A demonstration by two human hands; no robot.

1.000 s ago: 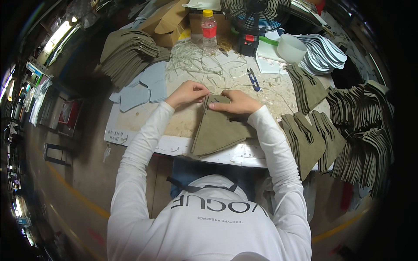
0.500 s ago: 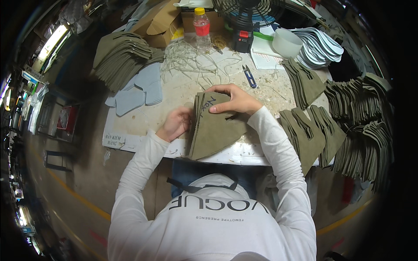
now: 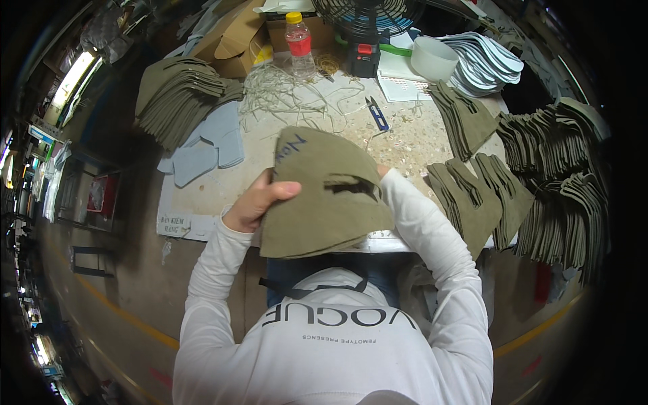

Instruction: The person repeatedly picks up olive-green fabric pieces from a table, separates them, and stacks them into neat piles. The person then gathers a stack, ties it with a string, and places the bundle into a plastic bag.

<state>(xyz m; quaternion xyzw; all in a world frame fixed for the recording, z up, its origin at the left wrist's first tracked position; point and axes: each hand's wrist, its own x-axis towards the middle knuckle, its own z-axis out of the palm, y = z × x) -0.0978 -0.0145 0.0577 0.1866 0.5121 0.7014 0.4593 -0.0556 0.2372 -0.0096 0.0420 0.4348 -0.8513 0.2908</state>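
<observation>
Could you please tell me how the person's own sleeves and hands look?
The sleeves are long, plain white and creased. The left hand is bare, with no glove showing; the right hand is mostly hidden.

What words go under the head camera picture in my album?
Left fingers clasp olive pieces at a table strewn with strings.

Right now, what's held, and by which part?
Stacked olive pieces: the left hand grips their left edge, thumb on top; the right hand is mostly hidden, hold unclear.
</observation>
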